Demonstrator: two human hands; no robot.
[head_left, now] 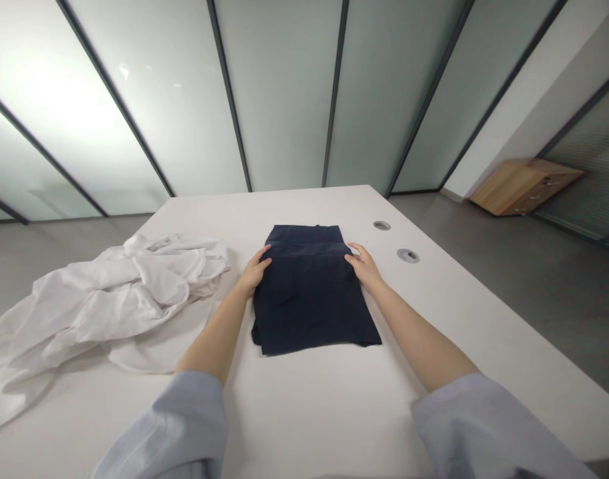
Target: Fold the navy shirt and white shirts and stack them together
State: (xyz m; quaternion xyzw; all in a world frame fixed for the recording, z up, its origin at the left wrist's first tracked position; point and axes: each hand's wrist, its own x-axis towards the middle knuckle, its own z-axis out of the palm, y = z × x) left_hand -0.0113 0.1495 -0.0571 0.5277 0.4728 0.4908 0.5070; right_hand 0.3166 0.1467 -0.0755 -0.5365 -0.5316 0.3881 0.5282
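Note:
A folded dark navy garment lies flat in the middle of the white table. My left hand grips its left edge, thumb on top and fingers curled under the cloth. At the garment's right edge my right hand holds on in the same way. Both hands sit near the far third of the garment, where a fold line crosses it.
A crumpled white garment sprawls over the table's left side and hangs past the edge. Two round cable grommets sit at the right of the table. A frosted glass wall stands behind; a wooden cabinet is on the floor at far right.

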